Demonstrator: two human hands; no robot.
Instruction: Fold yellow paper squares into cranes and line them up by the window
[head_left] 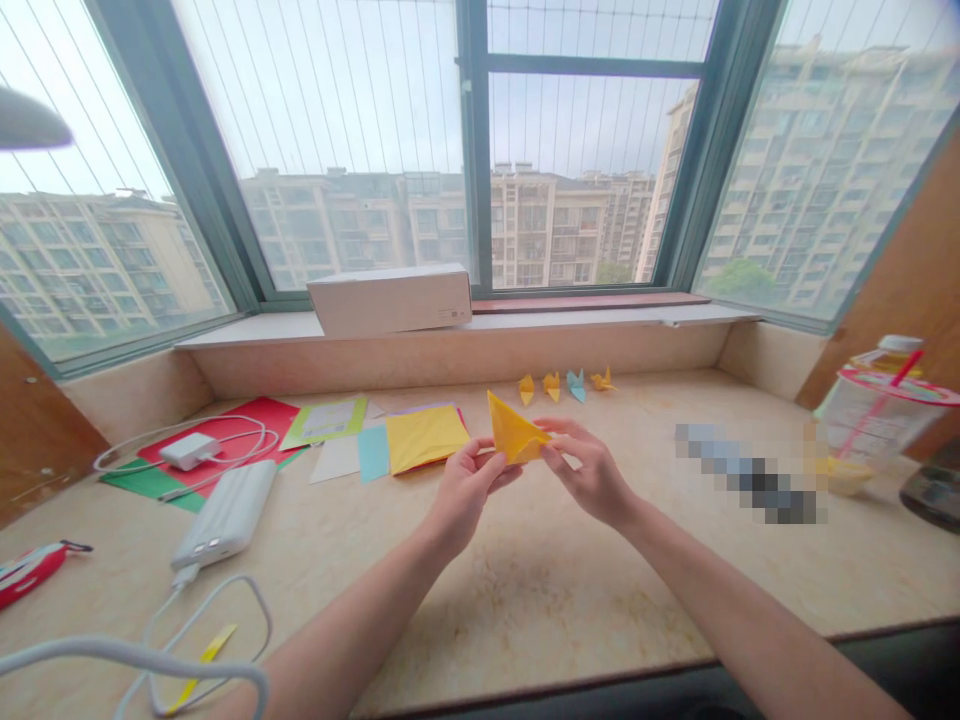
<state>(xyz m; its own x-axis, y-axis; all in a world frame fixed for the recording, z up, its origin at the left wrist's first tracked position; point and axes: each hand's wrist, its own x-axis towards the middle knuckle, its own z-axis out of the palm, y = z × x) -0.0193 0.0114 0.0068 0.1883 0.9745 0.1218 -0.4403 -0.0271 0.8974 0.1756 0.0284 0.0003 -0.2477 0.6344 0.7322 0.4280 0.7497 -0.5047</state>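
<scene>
A folded piece of yellow paper (511,432), pointed at its upper left, is held above the counter between both hands. My left hand (466,487) pinches its lower left part between thumb and fingers. At its right edge, my right hand (589,468) grips the paper the same way. Behind the hands stand several small folded paper cranes, among them a blue crane (576,385) and a yellow crane (603,379). Just left of my left hand lies a stack of yellow paper sheets (424,440), with a light blue sheet (373,454) beside it.
A white power bank (225,515) with cables and a white charger (190,451) lie at left over red paper (259,425) and green paper. A long white box (390,301) rests on the window ledge. A plastic cup with a straw (877,415) stands at right, near a blurred-out patch.
</scene>
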